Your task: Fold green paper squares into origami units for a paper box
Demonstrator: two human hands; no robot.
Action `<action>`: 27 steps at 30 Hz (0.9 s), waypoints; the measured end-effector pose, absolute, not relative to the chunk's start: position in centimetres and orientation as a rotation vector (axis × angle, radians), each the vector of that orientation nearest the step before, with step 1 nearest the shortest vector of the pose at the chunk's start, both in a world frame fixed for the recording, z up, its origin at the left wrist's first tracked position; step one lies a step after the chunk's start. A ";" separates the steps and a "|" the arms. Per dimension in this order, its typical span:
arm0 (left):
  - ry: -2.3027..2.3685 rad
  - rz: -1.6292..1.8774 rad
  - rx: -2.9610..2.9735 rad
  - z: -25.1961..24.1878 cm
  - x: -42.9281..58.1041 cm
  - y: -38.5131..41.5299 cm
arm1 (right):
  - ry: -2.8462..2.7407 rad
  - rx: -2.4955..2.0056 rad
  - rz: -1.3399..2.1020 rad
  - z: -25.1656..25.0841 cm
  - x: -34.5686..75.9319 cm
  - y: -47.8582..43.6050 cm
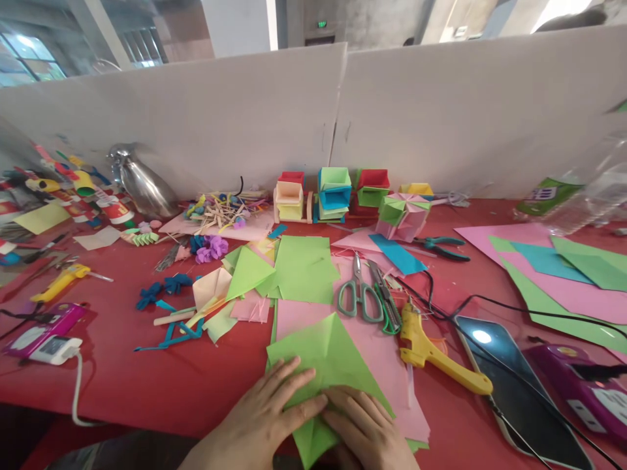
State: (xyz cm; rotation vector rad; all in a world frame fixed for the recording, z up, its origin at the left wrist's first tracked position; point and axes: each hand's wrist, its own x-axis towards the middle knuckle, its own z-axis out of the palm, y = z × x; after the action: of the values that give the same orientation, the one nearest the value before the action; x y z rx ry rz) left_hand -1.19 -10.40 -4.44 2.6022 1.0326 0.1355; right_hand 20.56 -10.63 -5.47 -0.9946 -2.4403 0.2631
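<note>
left hand (267, 418): fingers spread, being pressed flat on green paper (328, 365) | green paper: matte, creased, pointed, being held on pink sheet (372, 346), left of yellow glue gun (431, 349) | right hand (365, 427): fingers together, being pressed onto fold

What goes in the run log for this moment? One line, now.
left hand: flat on green paper | right hand: on same paper | underneath: pink paper | nearby: scissors, yellow glue gun
</note>
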 end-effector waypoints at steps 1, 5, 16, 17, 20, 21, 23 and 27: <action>1.017 0.203 2.590 -4.5 -1.1 -10.4 | -2.408 -1.002 0.272 -5.4 20.4 -10.7; 1.045 0.529 2.502 -4.3 -1.2 -10.0 | -2.434 -0.997 0.316 -4.4 20.9 -10.2; 1.417 1.075 2.026 -6.7 -1.8 -9.7 | -2.096 -1.414 0.656 -4.6 22.8 -8.7; 1.531 1.091 1.998 -6.9 -1.5 -10.0 | -2.057 -1.486 0.611 -5.0 22.3 -8.6; 1.799 1.149 2.210 -7.2 -0.5 -10.9 | -2.049 -1.571 0.381 -6.1 21.3 -8.0; 1.797 1.089 2.408 -7.2 -0.2 -11.1 | -2.073 -1.570 0.302 -6.3 21.1 -7.7; 1.613 0.875 2.840 -7.2 0.2 -11.5 | -2.139 -1.568 0.191 -6.5 20.8 -7.1; 1.338 0.605 3.181 -7.8 0.6 -11.5 | -2.234 -1.613 0.081 -6.3 20.7 -6.3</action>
State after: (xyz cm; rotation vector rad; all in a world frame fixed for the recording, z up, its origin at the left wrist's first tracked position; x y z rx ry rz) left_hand 0.65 -11.55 -7.76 3.1811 1.3382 0.6053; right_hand 20.69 -6.35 -6.32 -1.6125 -2.2338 0.0813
